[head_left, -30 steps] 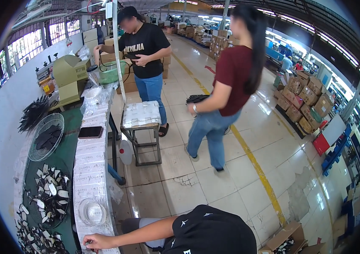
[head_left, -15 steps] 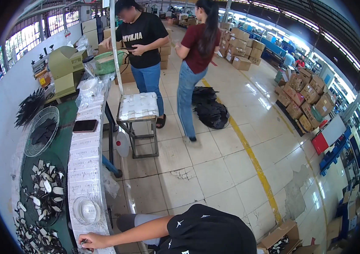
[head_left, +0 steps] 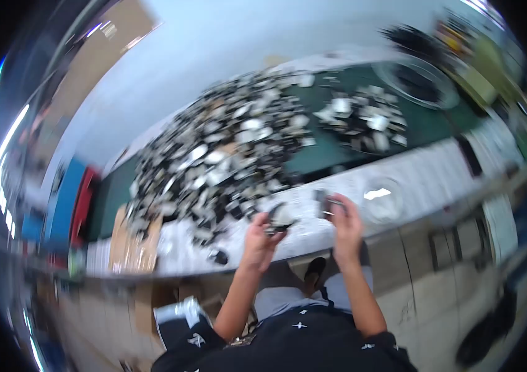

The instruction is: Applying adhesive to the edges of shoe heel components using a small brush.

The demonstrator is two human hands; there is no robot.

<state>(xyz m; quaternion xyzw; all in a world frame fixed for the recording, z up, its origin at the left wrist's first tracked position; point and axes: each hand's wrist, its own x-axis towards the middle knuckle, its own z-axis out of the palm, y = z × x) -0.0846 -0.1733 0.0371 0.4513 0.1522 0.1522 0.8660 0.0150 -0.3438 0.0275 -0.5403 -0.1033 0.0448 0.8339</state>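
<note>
Both of my hands are raised over the white-covered front strip of the bench [head_left: 313,204]. In my left hand [head_left: 258,242] a small black-and-white piece [head_left: 282,215] is gripped between thumb and fingers. My right hand [head_left: 346,224], a short way to its right, pinches a small dark piece [head_left: 323,203]; motion blur hides its exact shape. A wide heap of similar small black-and-white pieces [head_left: 214,149] spreads over the green bench top beyond my left hand. One dark piece [head_left: 217,256] lies alone near the front edge.
A round clear dish [head_left: 382,198] stands right of my right hand. Behind it, more pieces [head_left: 368,118] are heaped, with a wire basket [head_left: 443,93] farther right. A phone [head_left: 469,156] lies on the strip. Cardboard [head_left: 128,245] and a blue box [head_left: 64,198] are at left.
My view has swung from the aisle with two people round to the bench. My right hand has left the strip near the clear dish; my left hand has come into view.
</note>
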